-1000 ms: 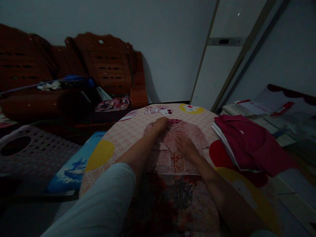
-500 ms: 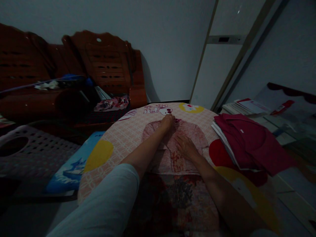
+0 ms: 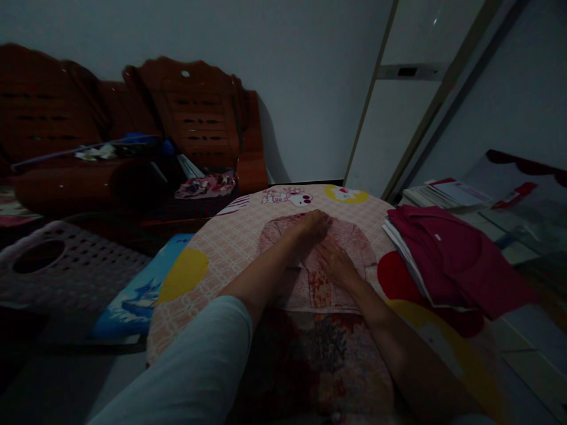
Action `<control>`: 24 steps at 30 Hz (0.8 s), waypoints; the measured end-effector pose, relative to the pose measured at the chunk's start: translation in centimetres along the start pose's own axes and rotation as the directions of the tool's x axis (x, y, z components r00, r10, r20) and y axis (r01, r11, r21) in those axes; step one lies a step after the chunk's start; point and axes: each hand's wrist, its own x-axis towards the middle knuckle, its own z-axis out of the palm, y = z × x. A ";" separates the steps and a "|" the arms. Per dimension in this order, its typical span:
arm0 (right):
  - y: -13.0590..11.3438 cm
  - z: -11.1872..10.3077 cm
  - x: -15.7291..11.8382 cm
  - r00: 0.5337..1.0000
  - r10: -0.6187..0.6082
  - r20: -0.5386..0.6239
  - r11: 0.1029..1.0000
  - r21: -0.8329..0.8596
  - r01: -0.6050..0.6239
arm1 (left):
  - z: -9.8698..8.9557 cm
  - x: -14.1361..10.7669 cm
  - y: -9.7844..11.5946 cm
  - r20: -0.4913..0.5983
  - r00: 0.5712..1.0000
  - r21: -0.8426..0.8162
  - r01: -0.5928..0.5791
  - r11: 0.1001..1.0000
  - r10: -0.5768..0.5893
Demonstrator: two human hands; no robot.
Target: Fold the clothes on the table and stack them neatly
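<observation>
A pinkish, mottled shirt [image 3: 292, 289] lies on the table with its sleeves folded in over the body. Its lower part, with dark red and grey patterning, spreads toward me. At the far end, by the neckline, my left hand [image 3: 315, 225] is bent down over the cloth. Its fingers are blurred and partly hidden, so their grip cannot be made out. Just nearer and to the right, my right hand [image 3: 337, 262] rests flat on the shirt, fingers stretched out. The fingertips of both hands are close together.
A patterned cloth [image 3: 230, 242] covers the round table. Folded clothes, a dark pink one [image 3: 447, 248] on top, lie at its right edge. A woven plastic basket [image 3: 88, 254] and a blue bag [image 3: 137, 295] are at the left. Behind stands a wooden bench [image 3: 190, 112].
My left hand has moved right along the neckline, toward the right hand. My right hand stays flat on the shirt. The whole view has shifted slightly.
</observation>
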 end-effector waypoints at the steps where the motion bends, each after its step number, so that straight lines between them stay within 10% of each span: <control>1: 0.0 0.0 0.0 1.000 0.000 0.004 1.000 0.002 0.000 | -1.0 -0.4 -0.5 -0.005 1.000 0.006 0.000 1.000 0.000; 5: 0.0 -0.1 -0.2 1.000 -0.003 0.014 1.000 0.011 0.003 | -5.4 -3.4 -4.2 0.002 0.998 0.107 0.069 0.992 -0.070; 9: -0.2 -0.2 -0.1 1.000 0.009 0.018 1.000 0.004 -0.009 | -7.8 -7.6 -8.6 0.037 0.923 0.226 0.366 0.903 -0.383; 15: -0.2 -0.2 -0.1 1.000 -0.006 0.003 1.000 -0.016 0.006 | -7.1 -10.8 -10.6 0.120 0.845 0.096 0.513 0.853 -0.521; 24: 0.1 0.3 -0.4 0.998 -0.036 -0.044 0.999 -0.005 0.036 | -6.0 -10.9 -10.5 0.042 0.849 -0.160 0.527 0.835 -0.527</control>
